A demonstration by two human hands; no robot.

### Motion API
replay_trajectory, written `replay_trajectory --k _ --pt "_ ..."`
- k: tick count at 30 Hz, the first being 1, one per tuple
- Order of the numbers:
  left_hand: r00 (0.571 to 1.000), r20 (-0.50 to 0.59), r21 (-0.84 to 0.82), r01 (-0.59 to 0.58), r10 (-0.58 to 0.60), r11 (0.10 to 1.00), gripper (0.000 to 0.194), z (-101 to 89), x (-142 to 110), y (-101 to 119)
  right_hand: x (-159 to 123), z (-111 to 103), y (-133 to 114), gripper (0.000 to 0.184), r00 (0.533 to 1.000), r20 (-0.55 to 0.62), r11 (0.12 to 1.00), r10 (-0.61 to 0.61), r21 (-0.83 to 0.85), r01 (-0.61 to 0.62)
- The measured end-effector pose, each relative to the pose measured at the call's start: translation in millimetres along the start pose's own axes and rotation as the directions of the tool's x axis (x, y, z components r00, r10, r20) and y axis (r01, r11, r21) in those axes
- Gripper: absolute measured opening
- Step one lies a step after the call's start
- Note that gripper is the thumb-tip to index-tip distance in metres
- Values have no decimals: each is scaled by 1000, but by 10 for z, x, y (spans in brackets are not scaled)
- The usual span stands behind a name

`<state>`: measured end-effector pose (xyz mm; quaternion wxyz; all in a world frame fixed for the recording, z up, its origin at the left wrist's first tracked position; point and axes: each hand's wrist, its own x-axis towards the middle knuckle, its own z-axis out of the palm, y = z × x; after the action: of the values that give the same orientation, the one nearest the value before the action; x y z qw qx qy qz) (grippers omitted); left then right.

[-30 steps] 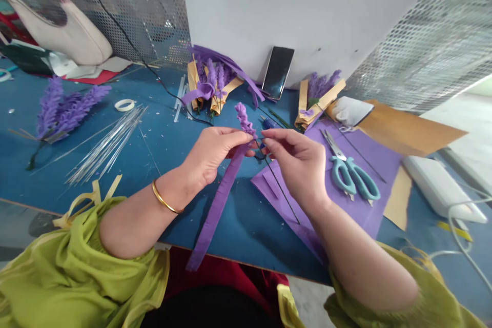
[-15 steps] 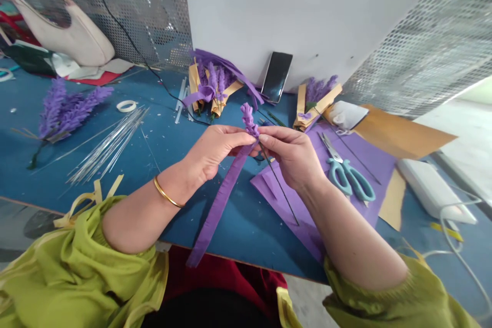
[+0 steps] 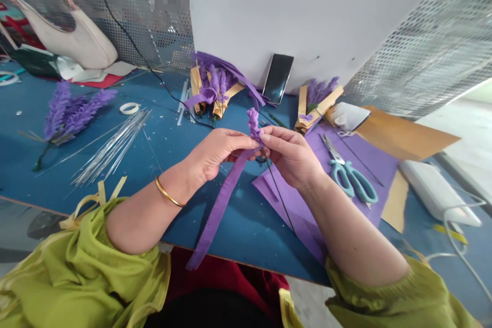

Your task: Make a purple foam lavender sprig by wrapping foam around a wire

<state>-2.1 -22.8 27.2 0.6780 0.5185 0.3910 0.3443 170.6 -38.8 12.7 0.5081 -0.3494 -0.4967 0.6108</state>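
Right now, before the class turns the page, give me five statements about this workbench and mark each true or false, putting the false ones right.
1. The purple strip hangs from the left grip. True.
2. The silver wires lie to the left of both hands. True.
3. The scissors lie across the silver wires. False: they lie on the purple sheet.
4. The right grip pinches near the base of the purple flower. True.
5. A gold bangle circles the right forearm. False: it is on the left forearm.
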Motion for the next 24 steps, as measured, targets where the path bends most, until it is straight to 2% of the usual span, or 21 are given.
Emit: replay_trajectory --k 7,14,19,24 --pt "999 43 -49 -1 3 999 20 17 -30 8 -12 -45 -12 21 997 -74 999 -37 -25 35" --pt "998 -45 1 -43 43 999 14 96 -64 5 -33 -64 -49 21 998 -64 998 -30 -53 26" --pt "987 -121 14 -105 106 994 14 133 -93 21 -35 -32 -70 18 993 -81 982 -89 -174 73" --pt "988 -122 -36 -95 90 995 9 140 -91 9 -42 3 -65 15 979 -131 959 -159 -257 121"
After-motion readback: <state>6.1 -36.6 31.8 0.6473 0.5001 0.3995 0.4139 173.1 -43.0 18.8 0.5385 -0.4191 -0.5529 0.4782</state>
